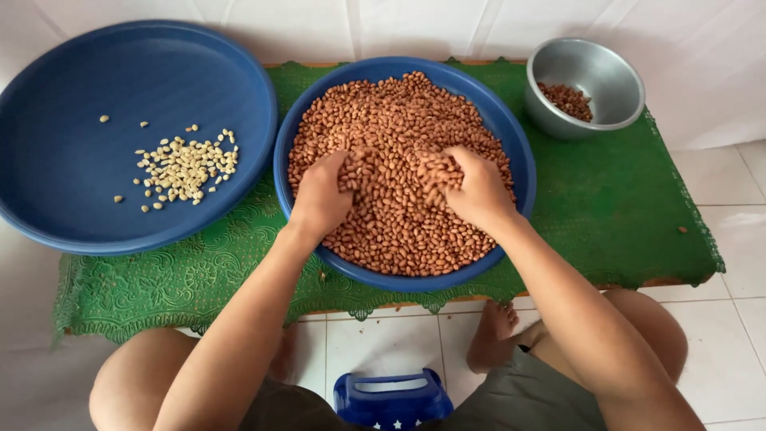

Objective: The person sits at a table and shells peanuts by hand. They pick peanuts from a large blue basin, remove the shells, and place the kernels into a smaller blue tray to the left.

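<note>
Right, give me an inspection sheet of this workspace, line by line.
Surface: low table under a green lace-edged cloth, standing on white floor tiles.
Job's things: middle blue tray heaped with red-brown peanuts.
Clutter: second blue tray at the left holding a small pile of pale peeled nuts; metal bowl at the right with a few red-brown nuts; one stray nut on the cloth.
Grippers: left hand and right hand both dug into the peanuts, fingers curled around some.
Cables: nothing seen.
Surroundings: white sheet behind the table; blue plastic stool beneath the person.
</note>
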